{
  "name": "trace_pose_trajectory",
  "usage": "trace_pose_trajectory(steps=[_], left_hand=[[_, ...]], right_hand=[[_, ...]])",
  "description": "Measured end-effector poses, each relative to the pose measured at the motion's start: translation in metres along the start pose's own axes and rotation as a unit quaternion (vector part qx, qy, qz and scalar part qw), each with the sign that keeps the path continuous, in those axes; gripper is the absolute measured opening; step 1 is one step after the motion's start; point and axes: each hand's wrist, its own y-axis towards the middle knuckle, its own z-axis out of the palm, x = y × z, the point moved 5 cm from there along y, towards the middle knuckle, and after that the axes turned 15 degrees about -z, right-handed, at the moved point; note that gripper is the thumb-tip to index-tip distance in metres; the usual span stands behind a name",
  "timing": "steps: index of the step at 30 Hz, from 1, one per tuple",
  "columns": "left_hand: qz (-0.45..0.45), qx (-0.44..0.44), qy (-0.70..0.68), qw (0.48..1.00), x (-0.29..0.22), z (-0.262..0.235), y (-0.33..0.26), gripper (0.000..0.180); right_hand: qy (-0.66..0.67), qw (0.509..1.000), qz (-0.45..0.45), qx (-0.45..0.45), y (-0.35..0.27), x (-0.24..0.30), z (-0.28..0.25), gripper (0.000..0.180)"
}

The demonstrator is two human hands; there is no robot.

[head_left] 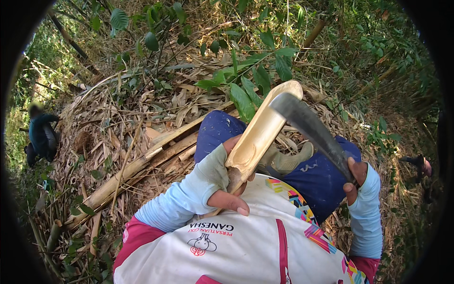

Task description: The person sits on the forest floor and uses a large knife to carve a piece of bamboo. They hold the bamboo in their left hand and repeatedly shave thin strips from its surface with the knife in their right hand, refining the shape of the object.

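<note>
A split length of pale bamboo (257,128), hollow side up, slants up and away over my lap. My left hand (228,201) is closed around its near end, the thumb lying along the side toward me. My right hand (356,180) grips a machete (316,127) at the base of its dark, broad blade; its handle is mostly hidden. The blade's rounded end overlaps the right edge of the bamboo near the far end. Whether the two touch, I cannot tell.
Long split bamboo poles (142,163) lie on dry leaf litter (109,123) to my left. A leafy green branch (246,85) hangs just beyond the bamboo. My bent knees (217,130) and a shoe (291,158) are under the work. Another person (42,135) is at the far left.
</note>
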Motion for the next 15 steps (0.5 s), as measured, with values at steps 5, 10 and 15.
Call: trace_pose_trajectory(steps=[5,10,15], left_hand=[[-0.051,0.015,0.036,0.998,-0.002,-0.004,-0.001,0.121],[0.061,-0.029,0.042,0.997,-0.006,0.003,0.004,0.129],[0.058,-0.016,0.039,0.997,0.002,-0.002,0.004,0.13]], right_hand=[[0.013,0.994,-0.054,0.098,0.009,0.028,0.023,0.069],[0.018,0.985,-0.073,0.153,0.02,0.043,0.032,0.069],[0.01,0.987,-0.058,0.153,0.019,0.04,0.031,0.066]])
